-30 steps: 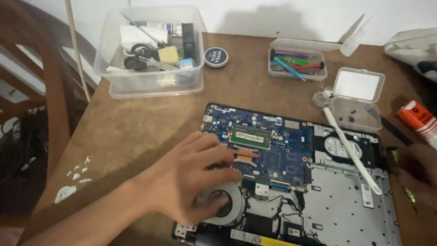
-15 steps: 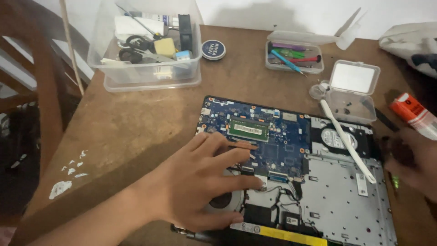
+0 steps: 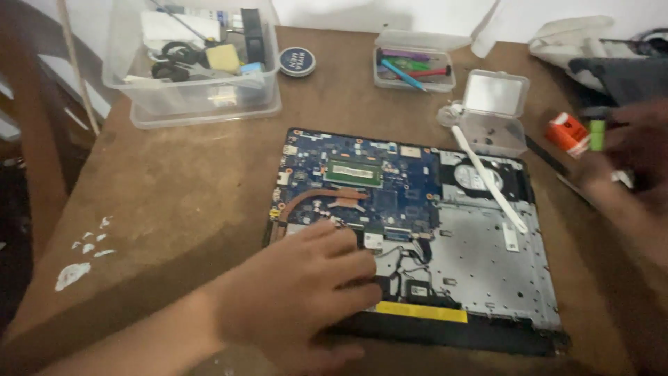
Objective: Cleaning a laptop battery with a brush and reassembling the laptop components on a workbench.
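- Laptop (image 3: 445, 257): opened, underside up, flat on the tabletop (image 3: 188, 202); blue circuit board (image 3: 362, 184) exposed in its upper left, silver frame to the right, yellow strip along the near edge.
- Left hand (image 3: 306, 292): palm down on the near-left part of the laptop, fingers spread and laid flat, grip apart, clasping nothing.
- Copper pipe (image 3: 313, 198): curved across the board, just beyond the left fingertips.
- Right hand (image 3: 637, 163): blurred, at the right edge of the tabletop, well apart from the laptop; whether its grip is apart or together cannot be told.
- Green item (image 3: 597, 136): small, just beside the right hand; contact unclear.
- Orange box (image 3: 567, 132): small, on the tabletop next to the green item.
- White strip (image 3: 487, 177): long, lying slantwise over the laptop's upper right corner.
- Clear case (image 3: 494, 111): small, lid raised, just behind the laptop; a few dark specks inside.
- Pen box (image 3: 414, 69): clear, coloured pens inside, far side of the tabletop.
- Round tin (image 3: 297, 61): dark blue, between pen box and bin.
- Bin (image 3: 195, 104): large, clear, far left, filled with mixed parts and cables.
- Cloth (image 3: 577, 49): pale, bunched at the far right corner.
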